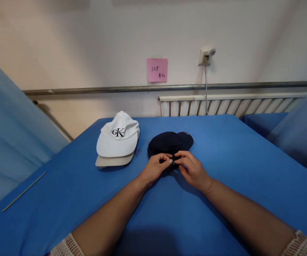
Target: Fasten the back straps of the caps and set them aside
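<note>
A dark navy or black baseball cap (166,141) lies on the blue-covered table, its brim pointing to the far right. At the cap's near edge, my left hand (157,166) pinches the strap area between thumb and fingers. From the other side my right hand (192,169) grips the same part, fingertips bent inward. A small shiny bit, perhaps a buckle, shows between the two hands; my fingers hide most of it. Left of the cap sits a white cap (120,133) with black letters on its front, stacked on a beige cap (116,161).
A thin stick (24,192) lies at the table's left. Blue curtains (11,135) hang on both sides. Behind the blue table (209,213) are a metal rail (116,89), a radiator (233,105), a pink note (157,70) and a wall socket (205,57) with a cord.
</note>
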{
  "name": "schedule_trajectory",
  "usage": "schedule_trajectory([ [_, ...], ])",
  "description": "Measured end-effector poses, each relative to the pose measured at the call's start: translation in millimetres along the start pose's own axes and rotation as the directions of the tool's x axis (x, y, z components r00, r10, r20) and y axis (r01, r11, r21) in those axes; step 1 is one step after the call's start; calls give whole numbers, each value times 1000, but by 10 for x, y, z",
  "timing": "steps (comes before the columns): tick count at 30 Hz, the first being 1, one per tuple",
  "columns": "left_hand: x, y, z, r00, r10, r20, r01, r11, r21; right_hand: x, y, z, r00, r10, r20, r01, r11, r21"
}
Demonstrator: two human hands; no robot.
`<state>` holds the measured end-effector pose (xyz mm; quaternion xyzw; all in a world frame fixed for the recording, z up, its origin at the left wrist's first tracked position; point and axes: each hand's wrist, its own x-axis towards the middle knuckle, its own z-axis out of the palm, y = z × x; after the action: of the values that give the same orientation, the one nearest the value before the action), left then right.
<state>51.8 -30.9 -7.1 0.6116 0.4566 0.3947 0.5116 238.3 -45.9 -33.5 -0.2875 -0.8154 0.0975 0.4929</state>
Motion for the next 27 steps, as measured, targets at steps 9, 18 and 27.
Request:
schedule_trajectory([
  [9,-109,142,2,944,328,36,-318,873,370,-13,181,3,983,138,-119,-140,990,-7],
  [18,-28,17,-50,966,248,68,-251,857,449,-1,265,-30,946,295,135,-292,955,-42],
  [27,5,-11,-77,980,140,138,-185,896,403,-50,369,53,793,518,322,-601,753,269],
])
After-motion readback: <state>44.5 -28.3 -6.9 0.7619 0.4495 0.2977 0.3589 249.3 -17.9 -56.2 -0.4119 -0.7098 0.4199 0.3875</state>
